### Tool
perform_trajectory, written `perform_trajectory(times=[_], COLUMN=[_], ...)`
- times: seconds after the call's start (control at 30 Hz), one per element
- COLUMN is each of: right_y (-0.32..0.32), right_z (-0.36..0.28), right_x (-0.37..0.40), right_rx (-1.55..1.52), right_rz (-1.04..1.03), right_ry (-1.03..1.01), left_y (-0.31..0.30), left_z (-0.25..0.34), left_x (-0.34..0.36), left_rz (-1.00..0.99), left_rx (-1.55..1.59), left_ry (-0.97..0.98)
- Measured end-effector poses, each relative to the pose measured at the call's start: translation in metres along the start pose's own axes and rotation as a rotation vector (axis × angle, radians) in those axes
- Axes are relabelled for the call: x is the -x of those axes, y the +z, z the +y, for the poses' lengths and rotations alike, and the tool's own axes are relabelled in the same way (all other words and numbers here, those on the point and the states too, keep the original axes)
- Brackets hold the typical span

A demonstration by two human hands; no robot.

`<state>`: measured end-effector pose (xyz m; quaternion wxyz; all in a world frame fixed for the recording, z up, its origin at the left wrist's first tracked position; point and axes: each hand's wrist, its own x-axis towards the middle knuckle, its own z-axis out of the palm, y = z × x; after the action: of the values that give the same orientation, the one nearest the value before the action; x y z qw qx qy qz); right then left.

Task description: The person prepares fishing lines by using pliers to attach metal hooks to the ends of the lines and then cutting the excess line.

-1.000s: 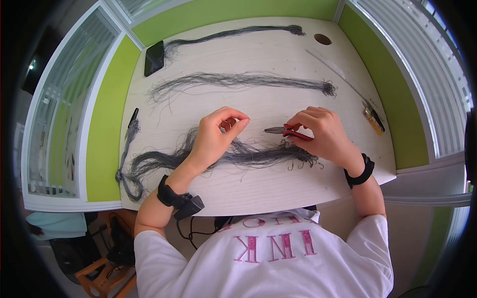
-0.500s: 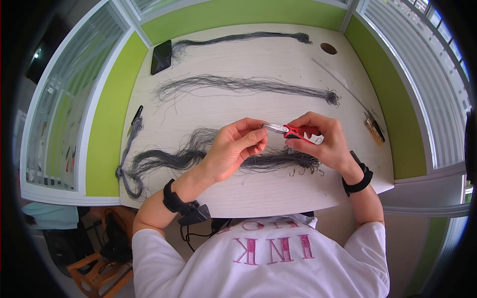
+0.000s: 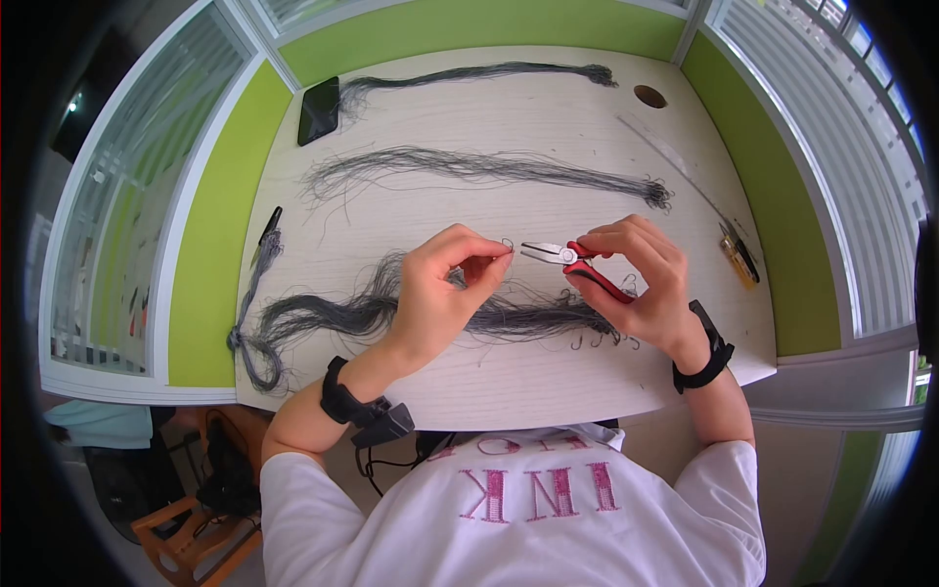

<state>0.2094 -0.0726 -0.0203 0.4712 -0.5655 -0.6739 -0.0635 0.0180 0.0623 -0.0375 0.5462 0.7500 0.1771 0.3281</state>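
My left hand (image 3: 452, 284) pinches a small fish hook (image 3: 508, 244) between thumb and forefinger, its bend sticking up past the fingertips. In my right hand (image 3: 641, 274) are red-handled pliers (image 3: 567, 256), their jaws parted slightly and pointing left at the hook, with a small gap between. Under both hands lies a thick bundle of dark line (image 3: 333, 316), with several hooks (image 3: 606, 338) clustered at its right end. My left hand covers part of that bundle.
Farther back lie a second hooked line bundle (image 3: 469, 166) and a third one (image 3: 469, 72). A black phone (image 3: 319, 112) is at the back left. On the right are a clear ruler (image 3: 660, 147) and a yellow-handled tool (image 3: 736, 256). Green partitions (image 3: 489, 41) border the table.
The plier jaws have come off the hook and opened a little. My left hand has shifted slightly left with the hook, so the two hands are farther apart.
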Motion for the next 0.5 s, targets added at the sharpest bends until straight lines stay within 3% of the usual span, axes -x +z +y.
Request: perform_trajectory(times=[0.03, 0.23, 0.5], right_y=[0.0003, 0.0032, 0.0031], right_z=[-0.0002, -0.0035, -0.0007], right_x=[-0.0003, -0.0009, 0.0019], right_rx=[-0.001, 0.128, 0.153], right_rz=[0.0, -0.013, -0.068], right_ry=[0.001, -0.112, -0.044], left_y=[-0.0011, 0.0031, 0.0056], left_z=[0.0004, 0.0013, -0.0021], left_x=[0.0004, 0.0001, 0.0003], left_rz=[-0.001, 0.025, 0.039], left_rx=[-0.185, -0.399, -0.416], left_ry=[0.115, 0.272, 0.32])
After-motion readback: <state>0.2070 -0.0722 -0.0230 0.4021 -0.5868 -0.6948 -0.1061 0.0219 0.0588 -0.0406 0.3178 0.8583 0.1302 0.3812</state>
